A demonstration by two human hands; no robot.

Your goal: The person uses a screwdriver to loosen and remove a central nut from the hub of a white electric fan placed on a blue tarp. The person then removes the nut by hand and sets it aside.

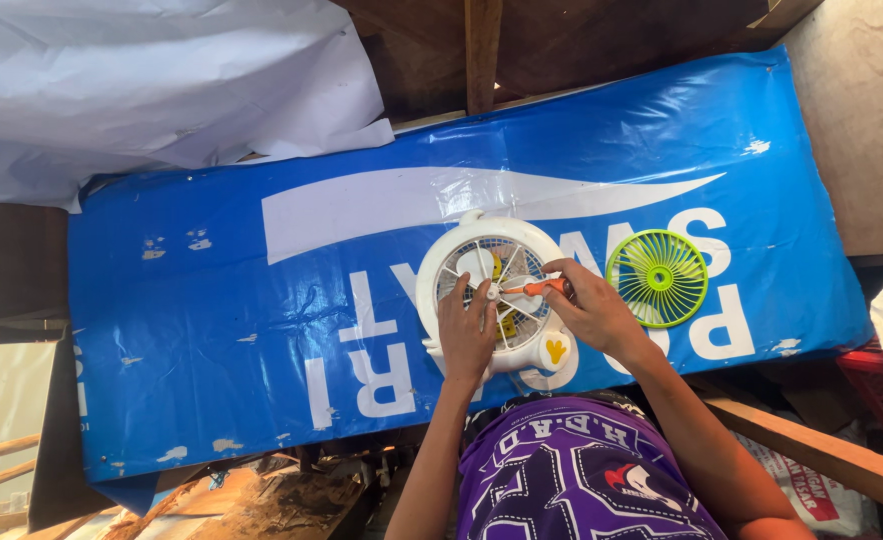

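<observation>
Screwdriver (pixel 535 288) is lying crosswise, tip pointing left at the hub of the white fan (pixel 490 292) on the bench (pixel 212 330), right hand (pixel 594 312) gripping its orange handle, left hand (pixel 467 335) pressing flat on the fan, holding nothing.

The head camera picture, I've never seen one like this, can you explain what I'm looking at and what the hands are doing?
The camera sits on a person's head and looks down, so both arms reach in from the bottom. A blue plastic banner sheet covers the work surface. On it lies a small white round plastic fan with its front open. The left hand rests on the fan, steadying it. The right hand holds an orange-handled screwdriver, its tip pointed at the fan's centre. Beside the right hand lies a lime-green round plastic grille. White crumpled sheeting lies at the top left.
</observation>
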